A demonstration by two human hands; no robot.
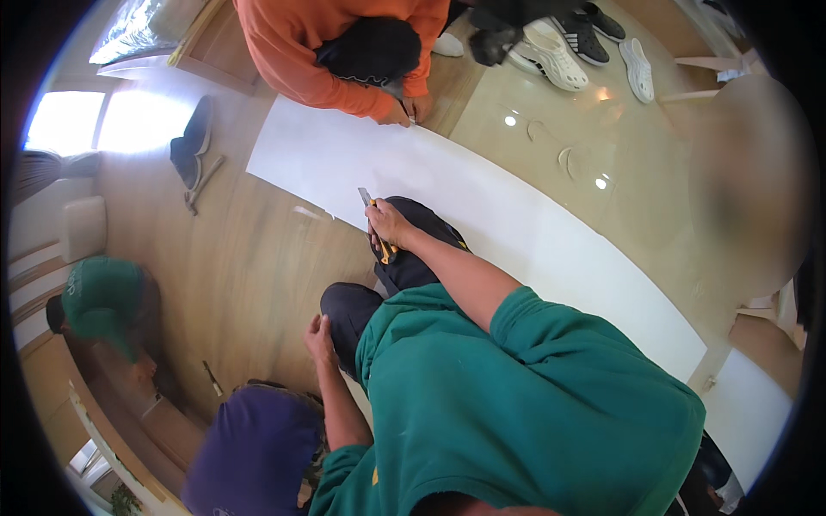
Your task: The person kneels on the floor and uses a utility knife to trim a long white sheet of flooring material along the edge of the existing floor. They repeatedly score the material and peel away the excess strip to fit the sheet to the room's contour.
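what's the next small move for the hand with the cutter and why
I'd probably draw the blade of the cutter back in: the right hand holds it near the right knee with the blade bare, pointing roughly toward the far side of the white sheet, where the orange-sleeved person's hands are at its edge.

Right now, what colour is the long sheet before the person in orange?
The sheet is white; best seen in head view.

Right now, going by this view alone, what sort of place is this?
Likely an indoor room being fitted out: a long white sheet lies spread on the floor, the right hand grips a utility knife, and a hammer lies off to the left.
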